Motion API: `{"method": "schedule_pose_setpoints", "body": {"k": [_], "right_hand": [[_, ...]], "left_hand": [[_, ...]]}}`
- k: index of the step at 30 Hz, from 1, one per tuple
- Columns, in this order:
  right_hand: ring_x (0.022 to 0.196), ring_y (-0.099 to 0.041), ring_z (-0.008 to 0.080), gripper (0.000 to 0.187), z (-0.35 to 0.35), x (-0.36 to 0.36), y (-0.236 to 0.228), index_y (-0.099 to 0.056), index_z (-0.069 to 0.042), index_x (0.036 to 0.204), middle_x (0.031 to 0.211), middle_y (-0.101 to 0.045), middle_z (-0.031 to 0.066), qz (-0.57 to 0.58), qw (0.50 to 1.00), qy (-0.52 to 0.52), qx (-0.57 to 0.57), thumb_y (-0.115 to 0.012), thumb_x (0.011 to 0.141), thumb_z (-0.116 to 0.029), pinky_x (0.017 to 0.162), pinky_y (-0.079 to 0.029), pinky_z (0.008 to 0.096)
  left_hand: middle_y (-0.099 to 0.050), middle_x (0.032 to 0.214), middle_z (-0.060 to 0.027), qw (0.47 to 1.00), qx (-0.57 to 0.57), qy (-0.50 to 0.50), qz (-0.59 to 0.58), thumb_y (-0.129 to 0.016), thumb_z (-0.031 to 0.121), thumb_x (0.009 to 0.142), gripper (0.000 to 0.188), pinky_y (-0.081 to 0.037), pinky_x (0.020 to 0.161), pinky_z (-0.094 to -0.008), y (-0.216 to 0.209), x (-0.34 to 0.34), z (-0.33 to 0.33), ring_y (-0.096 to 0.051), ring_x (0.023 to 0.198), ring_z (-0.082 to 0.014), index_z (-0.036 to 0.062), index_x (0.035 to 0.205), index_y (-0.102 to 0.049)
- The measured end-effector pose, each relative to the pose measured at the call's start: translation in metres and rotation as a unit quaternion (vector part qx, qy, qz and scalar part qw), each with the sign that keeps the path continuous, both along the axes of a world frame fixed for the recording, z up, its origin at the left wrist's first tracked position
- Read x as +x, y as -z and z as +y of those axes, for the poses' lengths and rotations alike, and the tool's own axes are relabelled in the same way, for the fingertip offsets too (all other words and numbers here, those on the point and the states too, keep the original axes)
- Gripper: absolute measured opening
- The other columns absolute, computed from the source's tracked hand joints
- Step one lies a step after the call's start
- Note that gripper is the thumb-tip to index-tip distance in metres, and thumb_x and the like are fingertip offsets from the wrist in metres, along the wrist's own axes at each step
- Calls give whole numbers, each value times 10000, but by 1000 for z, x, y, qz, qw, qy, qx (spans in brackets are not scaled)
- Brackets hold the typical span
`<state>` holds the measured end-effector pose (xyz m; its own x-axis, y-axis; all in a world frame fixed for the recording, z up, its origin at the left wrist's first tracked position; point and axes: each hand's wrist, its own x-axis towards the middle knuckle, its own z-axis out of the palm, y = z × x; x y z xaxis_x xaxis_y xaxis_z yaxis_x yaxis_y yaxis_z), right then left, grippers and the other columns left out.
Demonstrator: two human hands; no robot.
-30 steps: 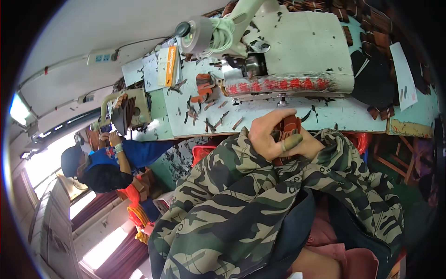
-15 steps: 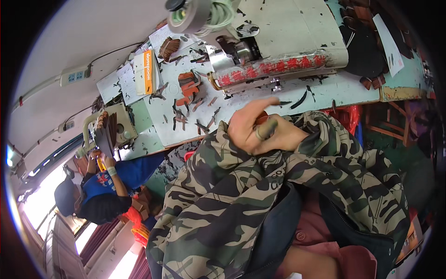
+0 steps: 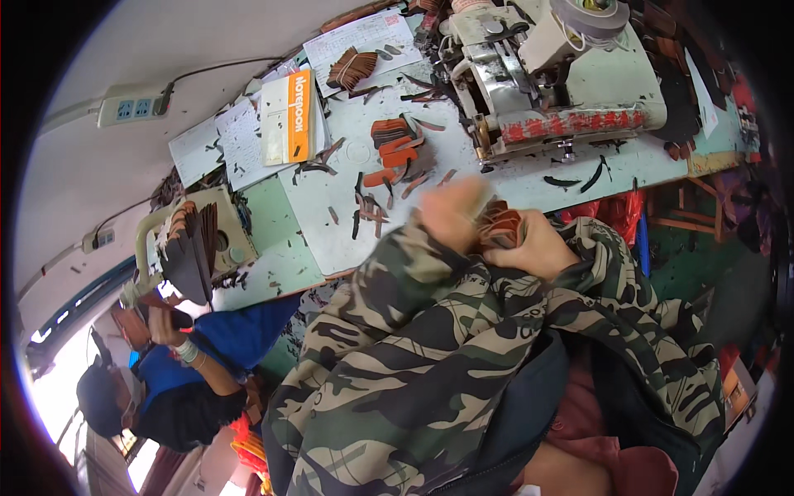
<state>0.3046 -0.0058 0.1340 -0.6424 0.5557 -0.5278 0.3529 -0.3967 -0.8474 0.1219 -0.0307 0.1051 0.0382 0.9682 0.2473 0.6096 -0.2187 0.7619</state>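
Close in front of my camouflage jacket, my right hand is closed around a small stack of brown and orange leather pieces. My left hand is beside the stack, smeared by motion, and its fingers cannot be made out. Beyond them on the white worktop lies a loose pile of orange-brown leather pieces, with dark strips scattered about it. A bundle of brown pieces tied with a band rests farther back on a paper sheet.
A pale machine with red lettering stands at the back right. Left of the piles are an orange-and-white notebook and paper sheets. Far left, a co-worker in blue and black handles dark pieces by another machine.
My left hand has shifted off my right, so the leather stack between them now shows. The view has swung, bringing more of the machine into sight. The co-worker's hands have moved.
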Motion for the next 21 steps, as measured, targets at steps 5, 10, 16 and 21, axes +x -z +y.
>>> {"method": "schedule_pose_setpoints", "body": {"k": [5, 10, 16, 21], "right_hand": [[751, -644, 219, 398, 9, -23, -2, -492, 22, 1107, 836, -619, 119, 134, 949, 213, -190, -646, 739, 27, 611, -526, 310], [640, -593, 204, 359, 8, 9, 2, -516, 19, 1065, 810, -597, 132, 193, 935, 237, -179, -630, 725, 32, 515, -483, 306], [523, -563, 140, 302, 10, 98, -19, -559, 31, 987, 724, -629, 126, 191, 932, 289, -104, -662, 704, 11, 475, -452, 260], [479, -546, 112, 335, -2, 184, -9, -591, 47, 900, 672, -642, 94, 156, 934, 301, -114, -724, 604, -37, 449, -432, 250]], "left_hand": [[-634, 767, -162, 938, -65, -158, 302, -696, 199, 698, 326, -495, 724, -409, 138, -206, -7, -619, 754, -341, 41, 972, -617], [-654, 851, -167, 884, -327, -54, 329, -638, 282, 674, 300, -497, 733, -409, 167, -227, 26, -635, 816, -320, 77, 893, -655], [-650, 765, -104, 946, -39, -16, 321, -673, 185, 652, 270, -500, 686, -414, 153, -153, 13, -628, 688, -305, 68, 887, -608], [-666, 723, -141, 861, -361, -36, 357, -693, 265, 633, 252, -510, 696, -399, 145, -95, 54, -652, 719, -312, 60, 778, -698]]}}
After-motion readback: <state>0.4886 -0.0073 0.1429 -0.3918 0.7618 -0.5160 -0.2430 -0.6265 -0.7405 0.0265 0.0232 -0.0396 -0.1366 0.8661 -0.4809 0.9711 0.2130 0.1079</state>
